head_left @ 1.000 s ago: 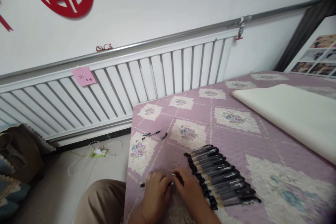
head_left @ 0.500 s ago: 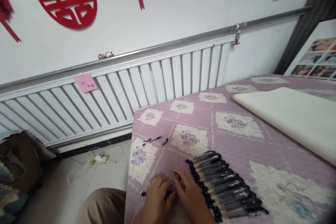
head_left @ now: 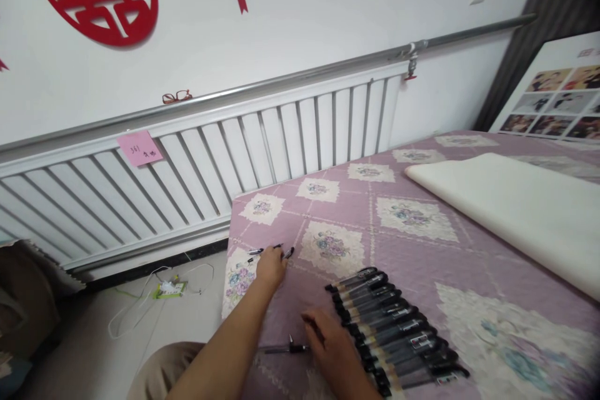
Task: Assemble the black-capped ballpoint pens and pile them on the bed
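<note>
My left hand (head_left: 270,269) reaches out to loose pen parts near the bed's left edge. Its fingers are curled and pinch at a black pen cap (head_left: 289,254). A dark pen (head_left: 277,246) lies partly hidden under that hand, with another small cap (head_left: 255,252) to its left. My right hand (head_left: 330,344) rests on the cover, thumb and forefinger apart. By its fingers lies a clear-barrelled pen (head_left: 281,349) with a dark end; a small pointed piece sticks up there. Right of this hand, several capped black pens (head_left: 398,319) lie side by side in a row.
A purple floral bedcover (head_left: 347,200) spreads beneath everything. A cream folded sheet or board (head_left: 506,200) lies at the right. Behind the bed runs a white radiator (head_left: 262,144) bearing a pink note (head_left: 139,148). Cables and a power strip (head_left: 169,289) lie on the floor.
My left hand has left the pen beside my right hand and moved forward to the loose pen parts. That pen is now uncovered. My right hand stays near the row.
</note>
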